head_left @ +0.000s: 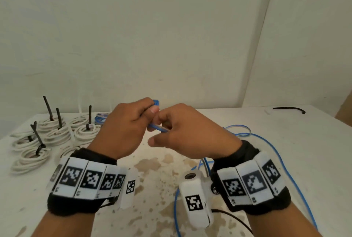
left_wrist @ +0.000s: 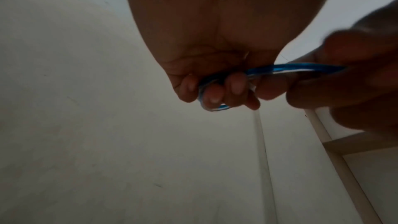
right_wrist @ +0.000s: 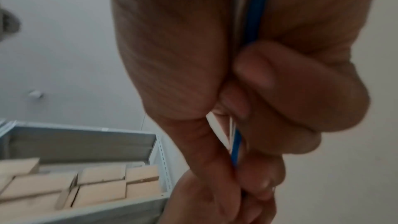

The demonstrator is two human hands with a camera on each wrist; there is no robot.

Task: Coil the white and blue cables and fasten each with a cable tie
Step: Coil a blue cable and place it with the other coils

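Both hands are raised together above the white table [head_left: 304,141]. My left hand [head_left: 131,128] grips a small loop of the blue cable [head_left: 156,102], its fingers curled round the strands [left_wrist: 215,106]. My right hand [head_left: 182,131] closes round the same blue cable [right_wrist: 252,23], which runs through its palm. The cable's slack [head_left: 274,152] trails off to the right in loose curves on the table and hangs over the front edge. A short stretch of blue cable [left_wrist: 290,68] spans between the two hands.
Several coiled white cables [head_left: 53,135] with black ties [head_left: 39,139] lie at the left of the table. A coiled blue cable [head_left: 100,117] lies behind them. One loose black tie [head_left: 289,109] rests at the far right. Brown stains [head_left: 158,170] mark the middle.
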